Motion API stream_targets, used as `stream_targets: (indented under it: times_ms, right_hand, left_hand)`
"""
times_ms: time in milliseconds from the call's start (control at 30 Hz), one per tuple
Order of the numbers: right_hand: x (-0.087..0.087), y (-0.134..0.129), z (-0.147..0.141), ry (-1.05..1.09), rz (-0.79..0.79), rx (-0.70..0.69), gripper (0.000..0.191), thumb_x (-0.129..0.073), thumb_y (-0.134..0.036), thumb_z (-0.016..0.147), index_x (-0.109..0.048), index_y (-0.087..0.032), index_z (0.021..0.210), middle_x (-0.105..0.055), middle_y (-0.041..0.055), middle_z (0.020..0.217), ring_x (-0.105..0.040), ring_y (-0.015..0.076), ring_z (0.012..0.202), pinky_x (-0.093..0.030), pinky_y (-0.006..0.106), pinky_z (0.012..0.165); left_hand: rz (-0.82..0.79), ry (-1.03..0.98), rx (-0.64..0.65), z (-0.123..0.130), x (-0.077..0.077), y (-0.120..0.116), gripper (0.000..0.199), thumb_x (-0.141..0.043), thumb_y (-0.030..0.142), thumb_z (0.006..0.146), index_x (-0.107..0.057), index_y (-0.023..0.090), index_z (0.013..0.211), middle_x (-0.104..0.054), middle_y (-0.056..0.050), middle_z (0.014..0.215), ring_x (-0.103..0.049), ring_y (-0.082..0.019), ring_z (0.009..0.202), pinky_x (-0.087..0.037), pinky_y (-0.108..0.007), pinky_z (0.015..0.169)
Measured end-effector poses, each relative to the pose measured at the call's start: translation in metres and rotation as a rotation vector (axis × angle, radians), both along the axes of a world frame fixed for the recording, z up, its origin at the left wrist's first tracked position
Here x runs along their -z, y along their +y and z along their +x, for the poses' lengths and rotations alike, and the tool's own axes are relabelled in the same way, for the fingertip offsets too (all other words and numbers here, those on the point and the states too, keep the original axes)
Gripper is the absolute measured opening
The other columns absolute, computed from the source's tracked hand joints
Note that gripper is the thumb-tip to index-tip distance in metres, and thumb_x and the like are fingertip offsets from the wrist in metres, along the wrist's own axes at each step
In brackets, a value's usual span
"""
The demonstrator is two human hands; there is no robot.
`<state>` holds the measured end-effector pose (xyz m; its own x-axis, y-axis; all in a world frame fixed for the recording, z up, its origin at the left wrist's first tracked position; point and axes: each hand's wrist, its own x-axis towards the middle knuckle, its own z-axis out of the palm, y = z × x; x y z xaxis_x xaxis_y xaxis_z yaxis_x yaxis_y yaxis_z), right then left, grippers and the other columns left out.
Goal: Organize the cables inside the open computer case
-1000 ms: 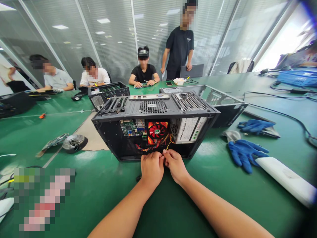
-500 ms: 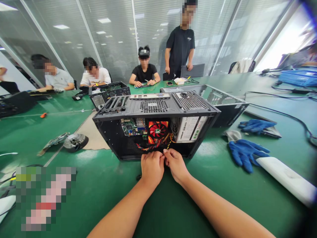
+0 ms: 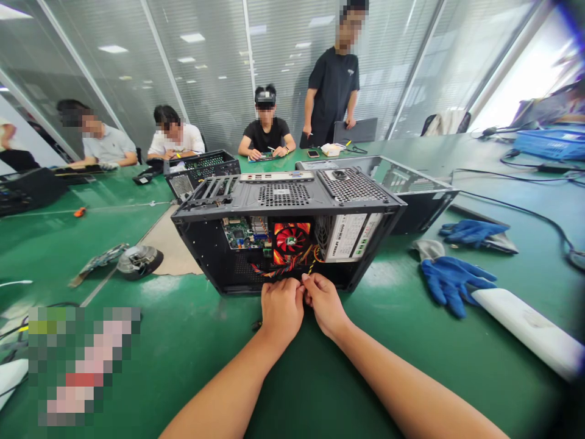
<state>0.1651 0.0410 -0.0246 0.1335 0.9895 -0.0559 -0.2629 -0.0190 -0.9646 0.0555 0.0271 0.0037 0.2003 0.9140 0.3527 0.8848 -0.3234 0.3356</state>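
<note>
An open black computer case [image 3: 196,241] lies in front of me, its open side facing me. Inside are a motherboard [image 3: 240,233], a red fan [image 3: 291,241] and a power supply [image 3: 356,236] with a white label. Multicoloured power cables [image 3: 278,267] hang below the fan, and a yellow-and-black strand runs down toward my hands. At the case's front lower edge, my left hand [image 3: 282,308] is closed around the cable. Close against it, my right hand [image 3: 323,302] pinches the cable with thumb and forefinger. A dark connector [image 3: 256,326] shows beside my left wrist. My fingers hide the held section.
Blue work gloves [image 3: 452,280] and a long white object [image 3: 525,326] lie at right. A second case [image 3: 425,207] stands behind mine. Left are a metal round part [image 3: 139,261] and cardboard [image 3: 169,244]. Several people sit or stand across the green table [image 3: 214,390].
My hands stay together at the case edge with barely any movement. The standing person across the table has shifted slightly to the right.
</note>
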Motion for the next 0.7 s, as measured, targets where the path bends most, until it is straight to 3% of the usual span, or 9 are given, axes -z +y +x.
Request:
stream_targets:
  times_ms: [700]
  right_hand:
    - [0.0030,0.0007,0.0008,-0.008,-0.005,0.012,0.045,-0.070,-0.058,0.075,-0.051,-0.021,0.059,-0.045,-0.0060,0.047,-0.037,0.0100,0.044,-0.027,0.026,0.046]
  left_hand:
    - [0.010,-0.013,0.010,-0.0003,0.0013,-0.0008,0.013,-0.055,0.019,0.092,-0.060,0.021,0.080,-0.068,-0.001,0.078,-0.062,-0.020,0.079,-0.033,-0.033,0.075]
